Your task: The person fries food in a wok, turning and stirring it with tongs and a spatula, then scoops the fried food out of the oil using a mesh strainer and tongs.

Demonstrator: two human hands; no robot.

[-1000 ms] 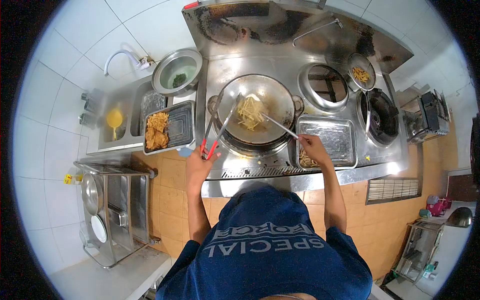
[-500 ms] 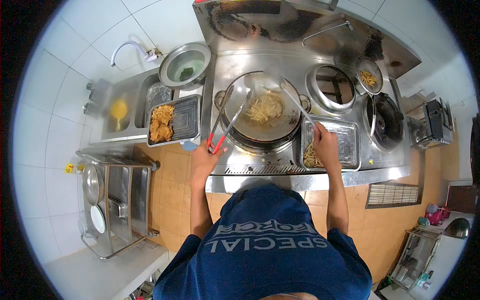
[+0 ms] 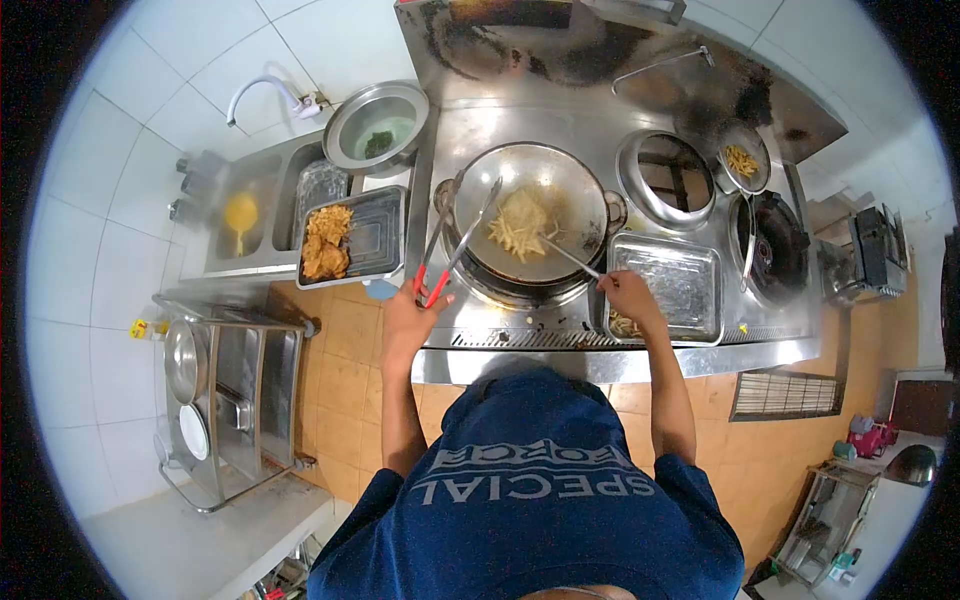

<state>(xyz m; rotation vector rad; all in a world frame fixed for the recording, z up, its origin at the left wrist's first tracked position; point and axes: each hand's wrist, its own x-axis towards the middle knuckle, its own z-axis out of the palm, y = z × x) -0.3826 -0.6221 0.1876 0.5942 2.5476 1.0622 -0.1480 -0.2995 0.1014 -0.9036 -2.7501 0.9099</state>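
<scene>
A large wok (image 3: 585,165) sits on the burner, with pale potato fries (image 3: 520,222) heaped in bubbling oil. My left hand (image 3: 410,310) grips red-handled metal tongs (image 3: 462,245); their arms are spread, with the tips over the wok's left side. In my right hand (image 3: 630,295) is a long-handled metal utensil (image 3: 570,255), its shaft slanting into the wok. Its head is hidden at the fries, so its exact kind does not show. Below my right hand lies a steel tray (image 3: 690,290) with a few fries (image 3: 622,325) at its left end.
Fried pieces of food (image 3: 325,240) rest in a dark tray (image 3: 375,235) on the left, beside the sink (image 3: 235,215). A steel bowl (image 3: 350,120) holds something green. To the right stand a round metal ring (image 3: 635,205), a strainer with fries (image 3: 740,160) and another burner (image 3: 775,245).
My right hand has moved slightly left, and the utensil's head has come from the wok's far rim down to the fries. The fries look more bunched. My left hand and the tongs stay nearly still.
</scene>
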